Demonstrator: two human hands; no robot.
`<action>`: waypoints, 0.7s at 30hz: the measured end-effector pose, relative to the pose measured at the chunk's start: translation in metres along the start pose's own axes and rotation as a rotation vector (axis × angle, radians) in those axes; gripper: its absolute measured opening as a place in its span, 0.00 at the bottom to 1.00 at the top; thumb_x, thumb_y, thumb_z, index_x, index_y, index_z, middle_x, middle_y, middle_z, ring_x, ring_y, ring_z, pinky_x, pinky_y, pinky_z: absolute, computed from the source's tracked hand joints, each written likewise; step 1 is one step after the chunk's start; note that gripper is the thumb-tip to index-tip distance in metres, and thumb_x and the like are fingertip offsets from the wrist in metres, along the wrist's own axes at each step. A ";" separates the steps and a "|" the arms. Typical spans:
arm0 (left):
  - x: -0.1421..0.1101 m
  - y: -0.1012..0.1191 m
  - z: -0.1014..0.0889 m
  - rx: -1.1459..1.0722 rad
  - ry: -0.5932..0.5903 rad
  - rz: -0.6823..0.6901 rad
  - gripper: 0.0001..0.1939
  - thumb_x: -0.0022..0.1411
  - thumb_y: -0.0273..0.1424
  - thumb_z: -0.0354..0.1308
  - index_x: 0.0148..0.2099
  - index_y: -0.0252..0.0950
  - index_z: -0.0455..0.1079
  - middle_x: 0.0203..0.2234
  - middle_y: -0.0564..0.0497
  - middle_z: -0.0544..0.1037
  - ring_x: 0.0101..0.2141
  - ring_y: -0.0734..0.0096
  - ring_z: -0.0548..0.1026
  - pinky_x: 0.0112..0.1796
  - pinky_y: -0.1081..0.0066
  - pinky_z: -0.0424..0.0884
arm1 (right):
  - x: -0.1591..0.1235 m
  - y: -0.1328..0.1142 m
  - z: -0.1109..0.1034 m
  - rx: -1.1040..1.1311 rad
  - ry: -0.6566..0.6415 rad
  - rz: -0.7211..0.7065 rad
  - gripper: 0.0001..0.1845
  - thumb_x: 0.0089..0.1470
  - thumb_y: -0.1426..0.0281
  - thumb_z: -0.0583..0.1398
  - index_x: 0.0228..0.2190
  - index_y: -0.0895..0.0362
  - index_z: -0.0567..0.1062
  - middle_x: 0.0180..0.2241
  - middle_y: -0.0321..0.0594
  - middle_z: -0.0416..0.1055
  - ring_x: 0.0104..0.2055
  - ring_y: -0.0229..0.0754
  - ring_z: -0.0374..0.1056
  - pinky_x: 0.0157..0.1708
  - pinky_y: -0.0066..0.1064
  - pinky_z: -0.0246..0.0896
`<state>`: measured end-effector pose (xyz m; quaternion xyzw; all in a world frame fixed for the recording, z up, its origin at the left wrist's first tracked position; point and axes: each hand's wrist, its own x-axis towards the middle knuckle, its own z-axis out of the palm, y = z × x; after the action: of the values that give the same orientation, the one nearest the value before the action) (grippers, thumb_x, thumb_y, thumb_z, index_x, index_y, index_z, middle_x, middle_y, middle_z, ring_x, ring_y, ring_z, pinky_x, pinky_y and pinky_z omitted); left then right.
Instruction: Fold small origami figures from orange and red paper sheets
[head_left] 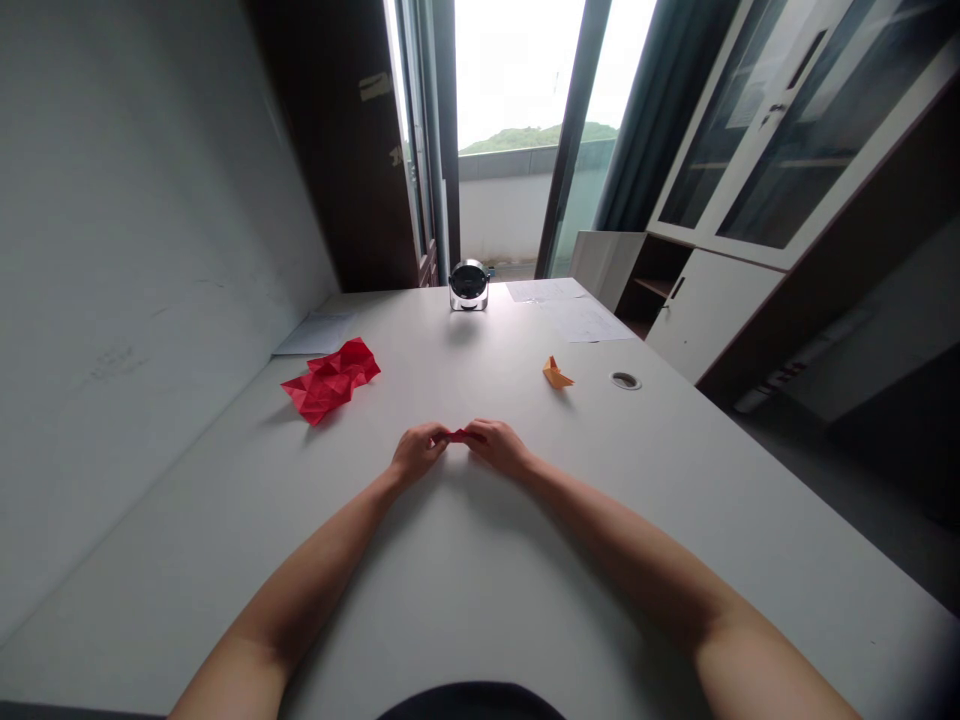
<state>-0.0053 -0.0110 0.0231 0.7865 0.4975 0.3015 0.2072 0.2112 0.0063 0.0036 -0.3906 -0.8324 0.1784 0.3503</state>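
A small folded piece of red paper [457, 436] spans the gap between my two hands, just above the middle of the white table. My left hand [420, 450] pinches its left end, and my right hand [495, 443] has fingers closed over its right end. Much of the paper is hidden behind the fingers. Farther left lies a larger sheet of creased red paper [334, 380], partly raised off the tabletop. Beyond my right hand stands a small orange folded paper figure [556, 374].
A round black device on a metal stand [469, 284] sits at the table's far edge. Paper sheets [585, 320] lie at the back right, another sheet [315, 332] by the left wall. A round cable hole [625, 381] is set in the table [465, 580] at right.
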 end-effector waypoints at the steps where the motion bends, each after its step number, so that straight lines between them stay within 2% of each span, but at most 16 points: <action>1: 0.000 0.000 0.000 -0.001 0.001 -0.003 0.11 0.62 0.32 0.56 0.44 0.41 0.77 0.33 0.53 0.81 0.30 0.73 0.73 0.36 0.74 0.68 | 0.000 0.000 0.000 -0.003 0.002 0.003 0.10 0.60 0.65 0.59 0.30 0.56 0.77 0.28 0.37 0.71 0.27 0.34 0.61 0.30 0.24 0.53; 21: 0.000 0.003 -0.002 -0.001 -0.022 -0.027 0.12 0.62 0.33 0.54 0.43 0.41 0.77 0.33 0.53 0.81 0.29 0.73 0.72 0.36 0.74 0.68 | -0.001 0.001 0.000 0.006 0.015 0.013 0.08 0.58 0.67 0.60 0.31 0.55 0.78 0.28 0.37 0.72 0.27 0.34 0.62 0.30 0.25 0.55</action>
<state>-0.0047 -0.0122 0.0262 0.7829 0.5058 0.2903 0.2168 0.2118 0.0060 0.0029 -0.3963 -0.8267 0.1802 0.3565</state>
